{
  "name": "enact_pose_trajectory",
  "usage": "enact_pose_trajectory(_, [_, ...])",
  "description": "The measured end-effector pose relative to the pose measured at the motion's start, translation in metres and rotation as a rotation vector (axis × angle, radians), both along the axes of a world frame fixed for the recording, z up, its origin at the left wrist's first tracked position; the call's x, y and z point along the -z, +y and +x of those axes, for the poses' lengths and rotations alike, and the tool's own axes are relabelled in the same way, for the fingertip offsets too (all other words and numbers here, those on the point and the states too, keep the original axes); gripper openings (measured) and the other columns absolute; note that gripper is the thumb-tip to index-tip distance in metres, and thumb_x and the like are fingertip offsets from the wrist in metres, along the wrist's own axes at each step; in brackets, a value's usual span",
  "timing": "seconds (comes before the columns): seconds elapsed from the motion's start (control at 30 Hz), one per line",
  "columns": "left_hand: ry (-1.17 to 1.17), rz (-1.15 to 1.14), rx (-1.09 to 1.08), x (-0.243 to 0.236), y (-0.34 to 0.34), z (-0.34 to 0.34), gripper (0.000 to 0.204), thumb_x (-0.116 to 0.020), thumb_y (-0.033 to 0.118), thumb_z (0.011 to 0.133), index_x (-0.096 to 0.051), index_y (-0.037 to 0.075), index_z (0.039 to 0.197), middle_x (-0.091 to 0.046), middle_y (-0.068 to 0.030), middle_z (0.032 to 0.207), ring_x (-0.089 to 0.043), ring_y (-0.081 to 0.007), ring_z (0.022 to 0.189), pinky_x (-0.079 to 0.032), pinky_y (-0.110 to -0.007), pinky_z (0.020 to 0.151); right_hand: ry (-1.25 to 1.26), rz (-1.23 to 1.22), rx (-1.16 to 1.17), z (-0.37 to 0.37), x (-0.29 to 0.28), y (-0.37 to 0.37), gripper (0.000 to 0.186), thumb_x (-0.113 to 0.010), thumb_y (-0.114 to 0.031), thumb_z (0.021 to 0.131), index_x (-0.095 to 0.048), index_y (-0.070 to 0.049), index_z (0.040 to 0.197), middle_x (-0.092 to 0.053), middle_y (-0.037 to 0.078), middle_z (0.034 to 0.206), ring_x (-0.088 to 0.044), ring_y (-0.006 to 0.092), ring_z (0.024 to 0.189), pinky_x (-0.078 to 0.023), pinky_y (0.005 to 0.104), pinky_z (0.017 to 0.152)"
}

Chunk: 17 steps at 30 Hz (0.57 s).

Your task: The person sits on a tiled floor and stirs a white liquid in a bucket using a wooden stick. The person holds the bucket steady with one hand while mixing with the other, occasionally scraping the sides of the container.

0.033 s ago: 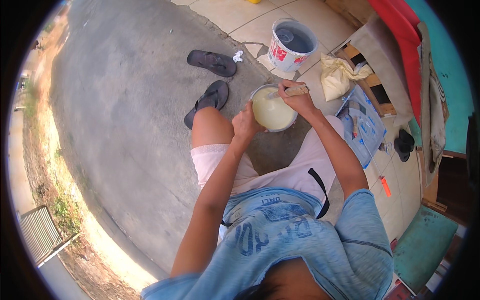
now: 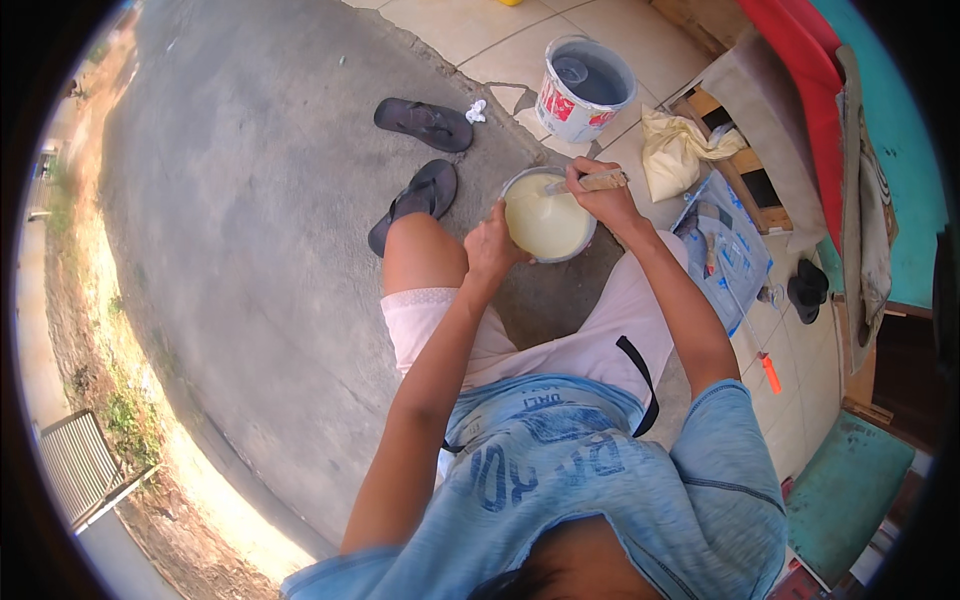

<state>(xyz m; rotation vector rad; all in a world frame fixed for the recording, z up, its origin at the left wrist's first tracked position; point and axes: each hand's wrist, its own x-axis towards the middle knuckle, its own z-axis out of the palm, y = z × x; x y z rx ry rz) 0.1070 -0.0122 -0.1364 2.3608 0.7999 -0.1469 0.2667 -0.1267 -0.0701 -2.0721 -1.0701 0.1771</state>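
My left hand [image 2: 490, 241] grips the left side of a small round tub [image 2: 517, 178], its fingers on the rim and wall. A smooth, pale cream mixture [image 2: 545, 228] fills much of the tub. In my right hand [image 2: 604, 196] is a wooden-handled tool [image 2: 604, 180], held across the tub's right rim with its handle pointing right. The tool's pale, flat end dips into the mixture, so its tip is hidden and its exact kind is unclear. The tub is between my knees, low over the concrete.
Beyond the tub stands a white bucket [image 2: 570, 118] of dark water with a clear cup in it. A cream sack [image 2: 672, 165] and a blue-white plastic sheet [image 2: 728, 250] with tools lie at right. Two dark flip-flops [image 2: 425, 122] are on the concrete [image 2: 260, 220].
My right hand and the tool have shifted slightly to the right, exposing more of the tool's flat end above the mixture. My left hand and the tub stay nearly in place.
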Motion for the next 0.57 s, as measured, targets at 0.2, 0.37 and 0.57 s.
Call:
enact_pose_trajectory(0.2, [0.014,-0.001,-0.006,-0.001,-0.001,0.003,0.110,-0.088,0.032,0.041,-0.035,0.006,0.133,-0.067,-0.0167,0.085,-0.065,-0.0320,0.085,-0.051,-0.039,0.072,0.074,-0.241,0.121,-0.005,-0.001,-0.046,0.019,-0.059,-0.016,0.080,-0.054,-0.001,0.068,-0.054,0.016,0.059,-0.052,0.0332,0.057,-0.041,0.0385,0.054])
enact_pose_trajectory(0.37, [0.009,-0.019,-0.005,-0.001,0.000,0.005,0.110,-0.088,0.031,0.041,-0.035,0.006,0.134,-0.067,-0.0170,0.085,-0.066,-0.0319,0.084,-0.052,-0.039,0.072,0.321,-0.050,0.191,-0.030,0.025,-0.028,0.021,-0.060,-0.015,0.079,-0.052,-0.001,0.066,-0.050,0.009,0.053,-0.047,0.0206,0.047,-0.038,0.0347,0.049])
enact_pose_trajectory(0.57, [0.057,0.024,0.007,0.001,0.000,0.004,0.114,-0.089,0.033,0.041,-0.031,0.008,0.137,-0.068,-0.0128,0.088,-0.066,-0.0309,0.086,-0.052,-0.037,0.075,-0.022,0.087,0.114,-0.025,0.014,-0.008,0.020,-0.057,-0.014,0.086,-0.060,-0.003,0.070,-0.064,0.008,0.065,-0.058,0.0186,0.053,-0.046,0.0319,0.055])
